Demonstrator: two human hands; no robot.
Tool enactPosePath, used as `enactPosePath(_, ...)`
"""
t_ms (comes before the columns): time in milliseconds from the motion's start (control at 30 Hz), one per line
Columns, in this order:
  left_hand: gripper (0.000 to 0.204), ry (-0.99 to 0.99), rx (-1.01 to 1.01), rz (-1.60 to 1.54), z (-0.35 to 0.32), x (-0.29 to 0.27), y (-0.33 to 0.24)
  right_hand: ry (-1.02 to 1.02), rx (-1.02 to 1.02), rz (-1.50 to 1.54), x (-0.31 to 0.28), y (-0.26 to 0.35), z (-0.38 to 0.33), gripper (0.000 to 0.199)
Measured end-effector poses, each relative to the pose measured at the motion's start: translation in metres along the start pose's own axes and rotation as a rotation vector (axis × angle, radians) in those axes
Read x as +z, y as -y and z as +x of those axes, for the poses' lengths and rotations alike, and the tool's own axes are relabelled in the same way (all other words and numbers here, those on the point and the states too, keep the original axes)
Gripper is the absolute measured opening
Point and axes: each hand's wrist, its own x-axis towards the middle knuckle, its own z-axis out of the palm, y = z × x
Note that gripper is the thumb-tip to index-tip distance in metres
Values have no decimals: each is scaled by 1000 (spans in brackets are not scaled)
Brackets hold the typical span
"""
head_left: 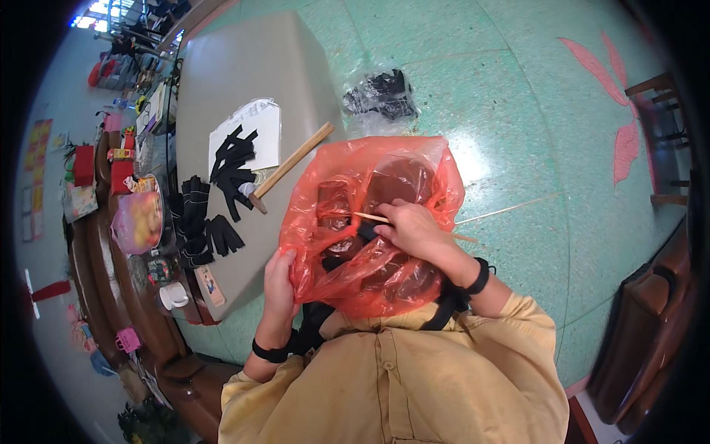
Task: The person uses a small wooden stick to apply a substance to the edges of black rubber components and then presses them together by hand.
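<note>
We're gripping the red plastic bag in our lap, left hand fingers clamped on its 8 o'clock edge, right hand pinching a thin wooden stick, while black strips are sitting unbagged on the tabletop at 10 o'clock.

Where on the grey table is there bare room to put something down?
The far half of the grey table, beyond the white paper, is bare. So is a small patch right of the wooden stick. The near left edge is crowded with black fabric pieces.
</note>
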Motion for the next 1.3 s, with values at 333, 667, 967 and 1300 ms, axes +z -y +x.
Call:
enactPosePath(333,39,-223,325,601,14,20,-7,147,100,224,-21,-16,4,26)
enactPosePath(667,31,234,705,946,21,93,-26,-48,-143,556,-33,31,-11,28)
enactPosePath(967,16,286,347,784,30,71,-30,-286,-90,490,-34,31,-3,29)
enactPosePath(1300,20,230,215,87,65,44,-7,-208,-176,-13,-23,67,-25,19)
